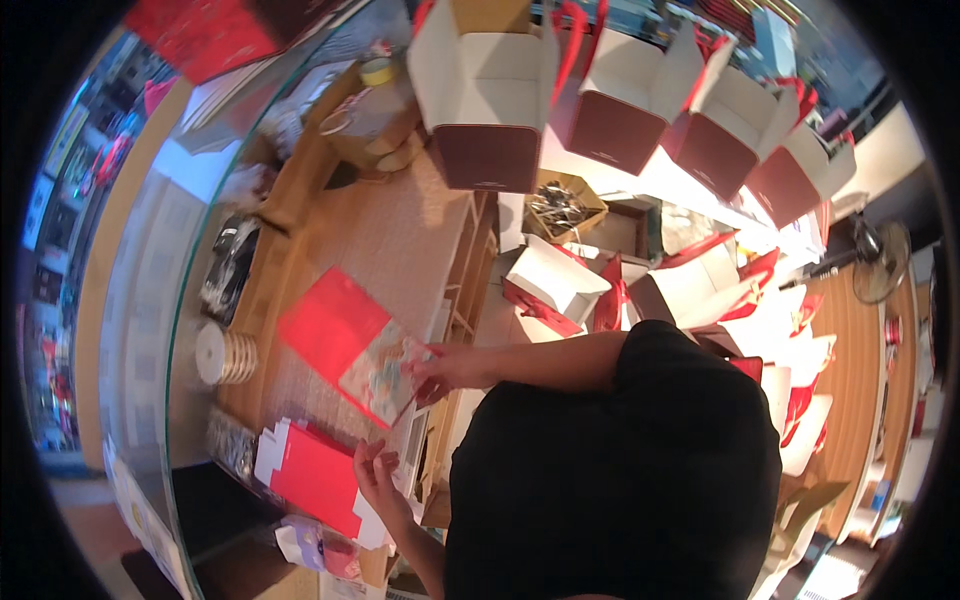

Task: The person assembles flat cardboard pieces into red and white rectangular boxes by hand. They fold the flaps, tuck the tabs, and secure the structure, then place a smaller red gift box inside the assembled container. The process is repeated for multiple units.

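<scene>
My right hand [440, 372] is closed at the edge of a red folded card [335, 320], which has a pale, patterned panel beside its plain red one. The card lies opened out over the wooden counter [370, 235]. Lower in the picture, my left hand [378, 475] has its fingers apart and holds nothing. It hovers by the edge of a flat red box blank [312, 475] with white flaps; whether it touches the blank, I cannot tell.
Several open gift boxes, white inside with red ribbons [555, 285], stand at the back and right. A ribbon spool [225, 355] sits by the glass panel [185, 300]. Tape rolls [378, 72] lie at the counter's far end, and a tray of metal pieces [562, 205] is near the boxes.
</scene>
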The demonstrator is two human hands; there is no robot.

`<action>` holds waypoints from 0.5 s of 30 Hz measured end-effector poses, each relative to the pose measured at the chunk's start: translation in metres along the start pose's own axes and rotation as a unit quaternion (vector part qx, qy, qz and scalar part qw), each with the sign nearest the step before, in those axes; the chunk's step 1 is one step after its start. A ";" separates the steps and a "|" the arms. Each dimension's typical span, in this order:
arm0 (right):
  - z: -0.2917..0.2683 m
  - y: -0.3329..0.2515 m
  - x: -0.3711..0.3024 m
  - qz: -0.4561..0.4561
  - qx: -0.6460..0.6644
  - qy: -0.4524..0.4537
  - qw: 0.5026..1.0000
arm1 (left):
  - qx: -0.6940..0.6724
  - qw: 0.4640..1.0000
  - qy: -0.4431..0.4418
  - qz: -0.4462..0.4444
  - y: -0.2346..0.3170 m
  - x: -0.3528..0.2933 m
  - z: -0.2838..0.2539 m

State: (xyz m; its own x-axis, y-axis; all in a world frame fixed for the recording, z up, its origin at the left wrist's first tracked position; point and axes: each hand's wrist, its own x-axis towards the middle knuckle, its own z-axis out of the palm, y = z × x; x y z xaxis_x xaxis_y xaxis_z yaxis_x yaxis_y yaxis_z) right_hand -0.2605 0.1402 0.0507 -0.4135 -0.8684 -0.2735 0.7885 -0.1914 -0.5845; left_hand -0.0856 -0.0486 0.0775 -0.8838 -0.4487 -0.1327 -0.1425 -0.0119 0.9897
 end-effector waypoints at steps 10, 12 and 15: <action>-0.058 -0.130 -0.064 -0.259 0.061 0.141 0.954 | 0.156 0.972 -0.174 0.019 0.024 0.031 0.118; -0.049 -0.168 -0.067 -0.361 0.066 0.162 0.916 | 0.222 0.954 -0.199 0.024 0.031 0.026 0.135; -0.065 -0.227 -0.052 -0.396 0.162 0.129 0.894 | 0.244 0.953 -0.181 -0.005 0.032 0.013 0.146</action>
State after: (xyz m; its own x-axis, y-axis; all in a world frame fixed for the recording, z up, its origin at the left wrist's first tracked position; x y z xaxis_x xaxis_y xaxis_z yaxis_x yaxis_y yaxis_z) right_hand -0.4475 0.2587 0.1481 -0.9596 -0.2743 -0.0633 0.2741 -0.8589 -0.4327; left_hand -0.1668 0.0758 0.0995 -0.9645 -0.1125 -0.2388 -0.2638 0.4417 0.8575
